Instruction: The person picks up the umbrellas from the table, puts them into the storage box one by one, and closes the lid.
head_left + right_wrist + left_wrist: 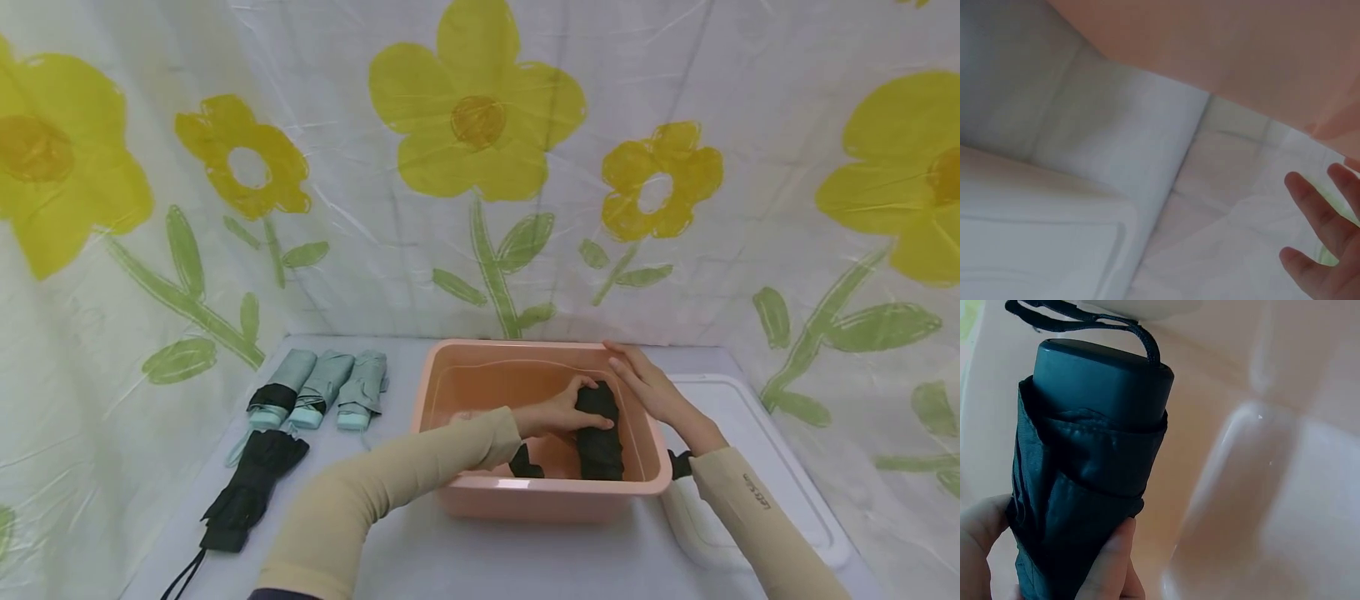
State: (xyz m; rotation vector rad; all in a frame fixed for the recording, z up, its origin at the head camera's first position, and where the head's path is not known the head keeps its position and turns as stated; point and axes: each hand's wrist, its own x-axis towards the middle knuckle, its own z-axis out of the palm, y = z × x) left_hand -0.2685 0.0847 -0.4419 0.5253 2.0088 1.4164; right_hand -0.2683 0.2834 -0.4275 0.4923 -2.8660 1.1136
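My left hand [557, 414] grips a folded black umbrella [600, 451] inside the right part of the pink plastic tub [551, 500]. In the left wrist view, thumb and fingers [1110, 562] close round the wrapped black cloth, and the umbrella's smooth handle end with its cord loop [1146, 344] points away. My right hand [651, 385] rests at the tub's back right rim, its fingers spread and fairly straight; they appear beside the tub's outer wall [1241, 56] in the right wrist view. A small black piece [525, 463] shows low in the tub, partly hidden by the left forearm.
Three folded pale green umbrellas [362, 390] lie side by side at the back left of the table. In front of them lies another folded black umbrella [251, 487] with its cord. A white lid [787, 475] lies right of the tub. A flowered curtain [480, 275] hangs behind.
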